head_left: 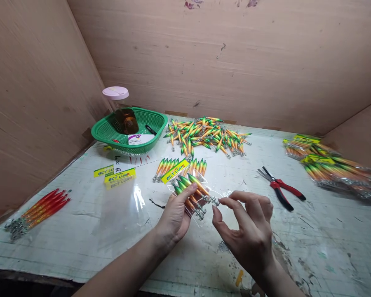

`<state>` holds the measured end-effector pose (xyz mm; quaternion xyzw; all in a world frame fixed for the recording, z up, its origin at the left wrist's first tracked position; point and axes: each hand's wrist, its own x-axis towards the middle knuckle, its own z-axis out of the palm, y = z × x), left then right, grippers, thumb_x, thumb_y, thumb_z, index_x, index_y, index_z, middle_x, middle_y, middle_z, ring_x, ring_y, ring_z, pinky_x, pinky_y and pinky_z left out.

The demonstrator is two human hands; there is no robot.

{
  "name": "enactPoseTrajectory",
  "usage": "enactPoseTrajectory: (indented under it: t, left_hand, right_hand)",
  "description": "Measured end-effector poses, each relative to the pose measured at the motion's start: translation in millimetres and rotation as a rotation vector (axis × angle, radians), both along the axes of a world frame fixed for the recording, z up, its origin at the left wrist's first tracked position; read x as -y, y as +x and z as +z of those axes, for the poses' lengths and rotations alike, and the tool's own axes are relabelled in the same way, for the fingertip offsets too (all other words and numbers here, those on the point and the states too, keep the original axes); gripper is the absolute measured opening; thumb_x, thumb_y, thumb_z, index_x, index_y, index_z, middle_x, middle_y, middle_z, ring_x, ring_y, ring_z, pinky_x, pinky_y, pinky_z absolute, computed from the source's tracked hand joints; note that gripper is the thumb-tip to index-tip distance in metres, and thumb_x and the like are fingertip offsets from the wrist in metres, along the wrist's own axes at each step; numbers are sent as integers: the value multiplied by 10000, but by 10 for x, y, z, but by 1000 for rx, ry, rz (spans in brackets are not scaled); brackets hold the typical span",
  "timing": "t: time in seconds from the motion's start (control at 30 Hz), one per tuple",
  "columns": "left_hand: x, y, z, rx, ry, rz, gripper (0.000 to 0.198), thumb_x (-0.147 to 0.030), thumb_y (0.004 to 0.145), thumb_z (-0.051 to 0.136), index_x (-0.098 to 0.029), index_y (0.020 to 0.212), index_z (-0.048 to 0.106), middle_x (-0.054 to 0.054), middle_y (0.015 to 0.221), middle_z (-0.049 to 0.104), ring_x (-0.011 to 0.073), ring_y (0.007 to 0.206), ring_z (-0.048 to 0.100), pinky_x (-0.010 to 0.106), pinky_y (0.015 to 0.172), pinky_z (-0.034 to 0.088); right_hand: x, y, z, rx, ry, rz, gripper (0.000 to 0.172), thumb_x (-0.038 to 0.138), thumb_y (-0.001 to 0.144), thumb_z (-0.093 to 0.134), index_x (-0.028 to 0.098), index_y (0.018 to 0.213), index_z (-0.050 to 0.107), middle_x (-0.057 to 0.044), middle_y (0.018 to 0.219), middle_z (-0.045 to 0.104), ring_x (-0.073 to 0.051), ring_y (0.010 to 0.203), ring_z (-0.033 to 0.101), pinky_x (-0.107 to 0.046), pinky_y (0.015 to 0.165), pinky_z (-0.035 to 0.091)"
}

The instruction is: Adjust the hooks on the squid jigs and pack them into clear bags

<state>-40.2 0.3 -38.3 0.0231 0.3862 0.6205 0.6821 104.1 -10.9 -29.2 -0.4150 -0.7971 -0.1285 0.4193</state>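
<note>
My left hand [174,216] is closed around a clear plastic bag with a yellow BCT LURE header [175,170], with several orange-and-green fishing lures [194,186] sliding into it. My right hand [250,229] sits just right of the bag, thumb and forefinger pinched at the hooked metal end of one lure [215,201]. A row of loose lures [166,166] lies on the table right behind the bag.
A big heap of lures [205,135] lies further back. Red-handled pliers [281,189] rest to the right, filled bags [327,167] at far right. A green basket [108,133], empty labelled bags [119,176] and red lures [40,210] are on the left. Board walls enclose the table.
</note>
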Motion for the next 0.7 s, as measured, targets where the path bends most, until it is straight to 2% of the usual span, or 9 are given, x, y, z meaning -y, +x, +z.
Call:
enactPoseTrajectory:
  t: [0.2,0.37,0.57,0.7]
  left_hand:
    - [-17,-2,-36,14,4,0,86,-94,714,729,-98,790,688,61,770,722,154,671,673,280,662,580]
    - [0,18,-44,-10,-6,-3,123,-88,748,712,-108,866,686,56,791,725,155,676,680,275,647,586]
    - [-3,14,2,34,-38,-55,141,-141,840,647,-111,976,670,108,958,740,230,836,723,342,765,595]
    - [-33,-17,-8,49,-60,-110,144,-156,886,583,-77,939,691,142,1014,734,241,902,715,341,818,586]
  right_hand:
    - [11,7,-9,10,-13,-35,125,165,809,640,204,899,562,-65,888,557,-234,838,505,-409,760,359]
    - [26,19,-18,54,23,-69,155,166,799,655,205,924,571,-74,907,569,-251,859,503,-431,785,344]
    - [51,-17,-15,52,6,-30,125,150,816,642,200,910,576,-69,897,582,-236,855,506,-416,788,343]
    - [16,39,8,13,-53,-34,67,176,824,640,196,884,619,-76,905,581,-246,873,495,-417,787,344]
